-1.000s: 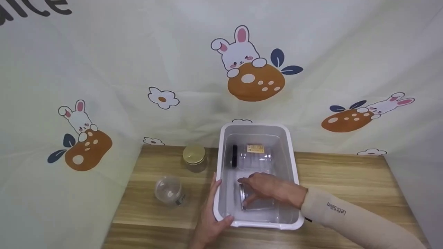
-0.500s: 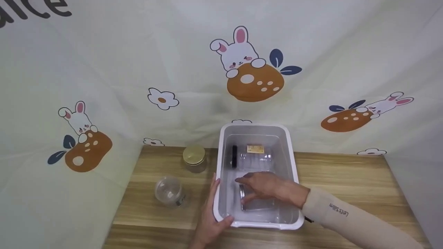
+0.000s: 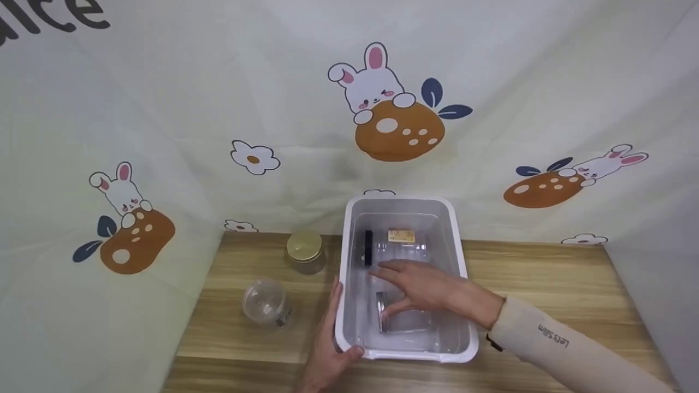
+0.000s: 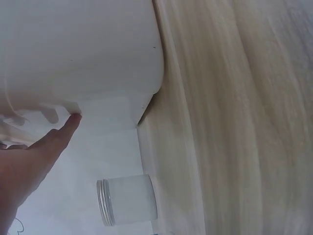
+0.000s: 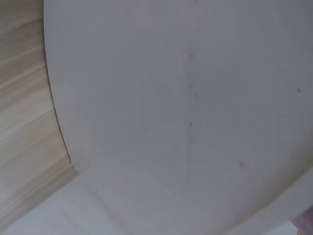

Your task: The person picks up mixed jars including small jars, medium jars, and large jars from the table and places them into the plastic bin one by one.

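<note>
In the head view, my left hand holds the near left corner of a white plastic basin, its thumb at the rim. The left wrist view has its fingers against the basin's outer wall. My right hand hovers inside the basin with spread fingers, over a clear jar lying on its side with a silvery lid. It partly hides that jar; contact cannot be told. Behind it lies another clear jar, black-lidded and bearing a yellow label. The right wrist view is mostly basin wall.
Left of the basin, a gold-lidded jar stands at the back of the wooden table, with a clear plastic jar nearer the front. A cloth backdrop printed with rabbits rises behind and at both sides.
My right hand has drawn slightly back to the right, its fingers straighter and more spread above the near jar. My left hand stays at the basin's corner.
</note>
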A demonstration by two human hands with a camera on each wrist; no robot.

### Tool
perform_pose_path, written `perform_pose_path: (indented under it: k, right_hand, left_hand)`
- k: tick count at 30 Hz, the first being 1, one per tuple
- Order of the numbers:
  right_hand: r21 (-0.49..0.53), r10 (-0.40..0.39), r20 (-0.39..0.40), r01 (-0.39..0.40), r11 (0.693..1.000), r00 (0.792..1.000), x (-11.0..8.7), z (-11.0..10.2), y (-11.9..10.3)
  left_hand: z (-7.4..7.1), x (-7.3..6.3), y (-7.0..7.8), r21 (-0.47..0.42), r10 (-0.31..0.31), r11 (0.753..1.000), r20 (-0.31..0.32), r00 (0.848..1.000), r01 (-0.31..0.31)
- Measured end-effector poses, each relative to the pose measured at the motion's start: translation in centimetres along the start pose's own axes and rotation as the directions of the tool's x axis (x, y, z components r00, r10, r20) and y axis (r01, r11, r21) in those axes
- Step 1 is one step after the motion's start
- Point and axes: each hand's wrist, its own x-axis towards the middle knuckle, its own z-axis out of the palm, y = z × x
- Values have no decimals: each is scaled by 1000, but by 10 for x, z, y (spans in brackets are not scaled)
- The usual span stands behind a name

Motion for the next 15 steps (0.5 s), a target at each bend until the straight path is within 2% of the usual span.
perform_pose_path:
  k: [2,5,9,15]
  right_hand:
    - [-4,7,-10,-7,1000,1000,-2,-1,1]
    - [2,13,-20,-13,1000,1000,-5,-4,2]
    - [-5,-6,-32,5,1000,999,-7,-7,1]
    - [-27,-28,-68,26,999,997,-10,-9,1]
  left_hand:
    - [0,-1,0,-12,2,1000,3,1000,-2]
    - [-1,-1,1,36,9,999,-6,1000,-9]
    - [-2,2,3,135,51,990,-30,998,-46]
    - [-4,7,4,159,111,982,-47,993,-102]
